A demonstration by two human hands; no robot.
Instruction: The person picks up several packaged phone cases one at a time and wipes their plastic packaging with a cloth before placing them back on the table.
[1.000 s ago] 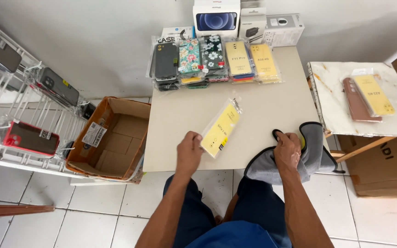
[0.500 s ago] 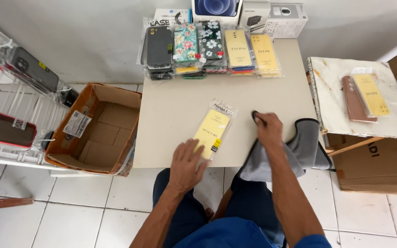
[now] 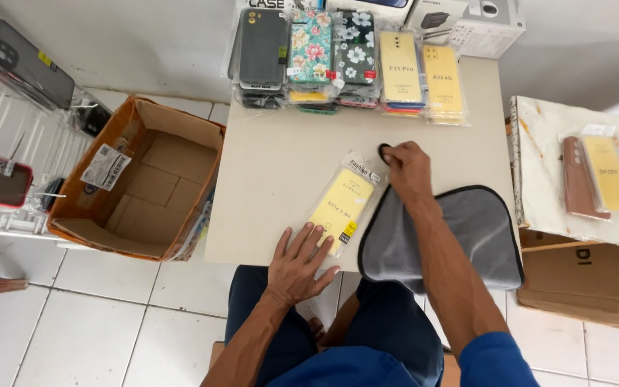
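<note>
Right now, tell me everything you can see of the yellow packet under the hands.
The yellow packet is a flat, clear plastic sleeve with a yellow card insert that carries small dark print. It lies flat on the beige table, tilted so its top leans right, near the front edge. The left hand lies on its lower end, fingers spread. The right hand touches its upper right corner while gripping a corner of the grey cloth, whose dark-edged side lies right beside the packet.

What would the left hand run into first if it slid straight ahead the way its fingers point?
The left hand points up-right across the table; its fingers already overlap the near end of the yellow packaged phone case, so that comes first, though contact is hard to confirm.
</note>
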